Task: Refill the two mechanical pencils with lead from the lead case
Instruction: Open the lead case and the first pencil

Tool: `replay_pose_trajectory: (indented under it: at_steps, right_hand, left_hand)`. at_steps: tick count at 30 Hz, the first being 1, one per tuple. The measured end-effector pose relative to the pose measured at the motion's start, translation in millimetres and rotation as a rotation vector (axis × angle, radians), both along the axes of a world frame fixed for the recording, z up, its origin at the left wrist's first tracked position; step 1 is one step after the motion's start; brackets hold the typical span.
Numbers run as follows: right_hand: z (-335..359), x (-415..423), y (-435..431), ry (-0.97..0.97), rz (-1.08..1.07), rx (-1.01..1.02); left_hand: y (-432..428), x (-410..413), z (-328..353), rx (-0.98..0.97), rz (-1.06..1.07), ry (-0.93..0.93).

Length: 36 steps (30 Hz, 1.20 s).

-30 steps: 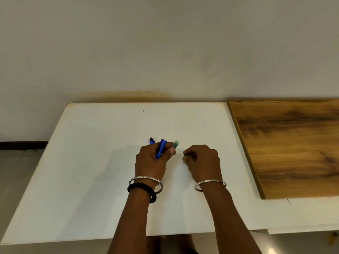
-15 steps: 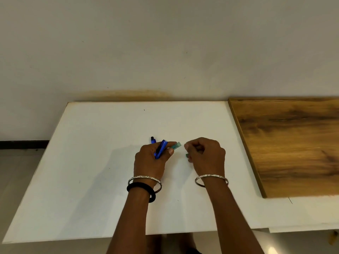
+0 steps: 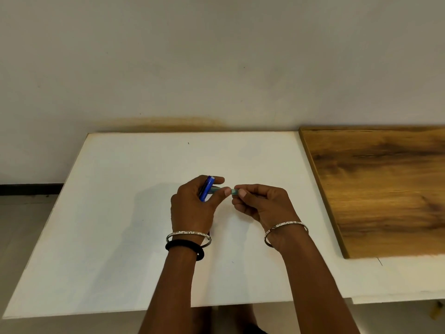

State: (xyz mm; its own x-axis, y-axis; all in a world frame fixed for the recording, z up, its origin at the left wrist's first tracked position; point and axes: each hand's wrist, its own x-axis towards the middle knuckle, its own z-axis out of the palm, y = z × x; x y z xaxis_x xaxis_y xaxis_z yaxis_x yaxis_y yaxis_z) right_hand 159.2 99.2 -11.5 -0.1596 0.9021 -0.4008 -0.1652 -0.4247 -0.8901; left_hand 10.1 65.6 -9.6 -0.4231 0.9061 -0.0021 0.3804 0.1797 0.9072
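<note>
So the small translucent teal lead case sits pinched between both hands over the white surface; left hand fingers also wrap the blue mechanical pencils, right hand fingers curl closed on the case's end.
</note>
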Motion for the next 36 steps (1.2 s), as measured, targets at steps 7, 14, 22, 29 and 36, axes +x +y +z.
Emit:
replay_pose_trajectory:
  at_steps: [7, 14, 22, 29, 36]
  right_hand:
    - [1.5, -0.7, -0.6, 0.144, -0.002, -0.069]
    - [1.7, 0.6, -0.5, 0.15, -0.007, -0.085]
    - [2.6, 1.2, 0.3, 0.149, -0.027, -0.068]
    - [4.6, 1.1, 2.8, 0.119, -0.083, -0.004]
    - [5.4, 2.7, 5.5, 0.061, -0.121, 0.055]
  left_hand:
    - [1.9, -0.9, 1.7, 0.047, 0.066, 0.004]
    - [1.6, -0.5, 1.6, 0.068, 0.044, 0.038]
    - [1.7, -3.4, 0.9, 0.06, 0.037, -0.065]
    - [1.5, -3.1, 1.1, 0.005, 0.0, -0.137]
    - [2.2, -2.3, 0.8, -0.099, -0.012, -0.243]
